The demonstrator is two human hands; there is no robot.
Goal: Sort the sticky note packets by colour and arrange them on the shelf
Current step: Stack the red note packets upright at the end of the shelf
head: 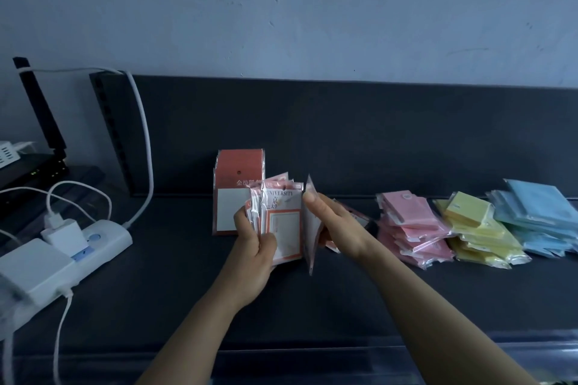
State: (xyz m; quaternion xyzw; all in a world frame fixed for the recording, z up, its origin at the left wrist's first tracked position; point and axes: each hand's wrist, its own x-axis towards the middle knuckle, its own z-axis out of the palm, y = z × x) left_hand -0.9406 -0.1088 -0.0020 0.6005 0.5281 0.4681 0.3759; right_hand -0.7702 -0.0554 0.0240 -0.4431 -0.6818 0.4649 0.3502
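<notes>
Spanning the view, your dark shelf (187, 275) has open room along its front edge and left toward the power strip (62, 253). Near its right end lie the blue stack (538, 216), yellow stack (478, 228) and pink stack (409, 222), flat. Orange packets (239, 172) stand upright at its back edge. Your left hand (255, 247) grips an upright fan of packets (281, 219), front one reading "UNIVERSITY"; your right hand (337, 222) pinches a single packet (311, 228) edge-on, long axis vertical

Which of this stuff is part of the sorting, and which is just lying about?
Part of the job: orange packets fanned in the left hand, single packet pinched by the right hand, upright red packets, pink stack, yellow stack, blue stack, shelf.
Just lying about: power strip, charger, white cable, router.
</notes>
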